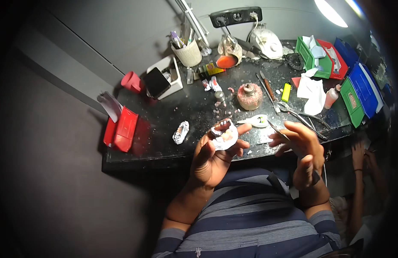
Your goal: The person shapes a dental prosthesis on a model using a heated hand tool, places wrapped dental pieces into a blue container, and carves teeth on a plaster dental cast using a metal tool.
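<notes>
A dark, glossy counter (173, 150) is standing against a grey wall (121, 30), littered with white crumbs and dust. The left hand (214, 157) is holding a white dental cast (224, 135) above the counter's front edge, its grip curled around the cast from below. The right hand (300, 148) is pinching a thin metal tool (277, 130), its tip pointing toward the cast. A round pinkish jar (249, 96) is sitting behind the hands. Red trays (120, 128) are lying at the left end, green and blue bins (358, 92) at the right. A power strip (235, 16) is hanging on the wall under lamp light.
</notes>
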`<state>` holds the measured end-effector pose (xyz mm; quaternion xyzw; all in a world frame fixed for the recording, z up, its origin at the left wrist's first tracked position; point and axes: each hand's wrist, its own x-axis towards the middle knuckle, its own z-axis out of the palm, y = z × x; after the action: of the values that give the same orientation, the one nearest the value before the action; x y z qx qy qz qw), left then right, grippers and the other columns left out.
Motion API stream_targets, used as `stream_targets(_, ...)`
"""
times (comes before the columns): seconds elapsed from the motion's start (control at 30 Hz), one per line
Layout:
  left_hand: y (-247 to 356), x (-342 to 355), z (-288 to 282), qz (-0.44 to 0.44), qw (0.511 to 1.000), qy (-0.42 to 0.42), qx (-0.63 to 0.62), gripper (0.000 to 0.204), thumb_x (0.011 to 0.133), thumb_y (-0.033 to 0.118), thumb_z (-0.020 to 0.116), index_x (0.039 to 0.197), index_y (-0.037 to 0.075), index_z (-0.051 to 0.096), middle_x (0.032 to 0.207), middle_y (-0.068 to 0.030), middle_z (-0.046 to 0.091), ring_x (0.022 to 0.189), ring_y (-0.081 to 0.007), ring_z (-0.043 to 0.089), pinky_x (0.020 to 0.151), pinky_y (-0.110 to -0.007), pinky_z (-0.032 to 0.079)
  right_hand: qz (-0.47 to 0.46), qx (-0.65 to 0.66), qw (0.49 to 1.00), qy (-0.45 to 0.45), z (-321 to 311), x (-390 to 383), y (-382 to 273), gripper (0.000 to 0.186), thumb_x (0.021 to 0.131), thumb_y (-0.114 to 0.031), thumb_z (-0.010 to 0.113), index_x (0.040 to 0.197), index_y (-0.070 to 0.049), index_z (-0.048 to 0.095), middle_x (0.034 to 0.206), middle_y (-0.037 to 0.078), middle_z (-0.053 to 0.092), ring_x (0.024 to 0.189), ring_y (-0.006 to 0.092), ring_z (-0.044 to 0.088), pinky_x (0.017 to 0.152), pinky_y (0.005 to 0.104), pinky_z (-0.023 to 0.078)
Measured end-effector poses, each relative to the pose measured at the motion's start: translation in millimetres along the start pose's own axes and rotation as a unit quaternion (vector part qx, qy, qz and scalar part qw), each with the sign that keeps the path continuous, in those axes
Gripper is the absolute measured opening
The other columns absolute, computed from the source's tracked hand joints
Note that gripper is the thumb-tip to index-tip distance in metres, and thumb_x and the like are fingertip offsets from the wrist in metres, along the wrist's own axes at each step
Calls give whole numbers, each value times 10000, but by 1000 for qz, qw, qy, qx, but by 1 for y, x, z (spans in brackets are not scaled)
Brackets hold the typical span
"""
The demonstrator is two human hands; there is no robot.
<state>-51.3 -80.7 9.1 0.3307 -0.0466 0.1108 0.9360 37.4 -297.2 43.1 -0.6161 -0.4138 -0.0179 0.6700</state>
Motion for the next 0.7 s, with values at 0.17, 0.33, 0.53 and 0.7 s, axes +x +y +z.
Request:
stream_targets(0.17,-1,-5,-5,-21,1000,-4,-17,729,865,488,740,1380,28,506,1378,-388,486,1128,-403,641,938,-398,520,-90,-95,989,-67,11,14,-3,364,824,73,730,1177,23,656,1060,171,739,923,275,746,794,348,600)
stream_targets(0.33,-5,-7,5,-8,1000,-7,-20,711,852,461,751,1378,51,504,1392,-363,483,1225,-405,576,1065,-475,443,-136,-106,982,-75,32,15,-5,404,804,41,764,1194,19,658,1062,177,734,934,290,743,806,373,607)
stream_targets(0.53,-4,-14,26,-13,998,48,41,873,754,530,823,1395,60,462,1415,-313,479,1354,-393,461,1147,-527,356,-223,-159,951,-144,32,21,-1,418,787,-35,704,1202,6,689,1276,224,629,1179,353,638,987,453,536)
stream_targets(0.7,-7,-14,25,-3,998,37,48,910,739,535,834,1391,46,432,1393,-304,501,1296,-413,518,1129,-546,386,-212,-139,957,-143,35,15,1,365,797,-52,789,1151,-35,700,1223,188,668,1140,343,667,940,439,573)
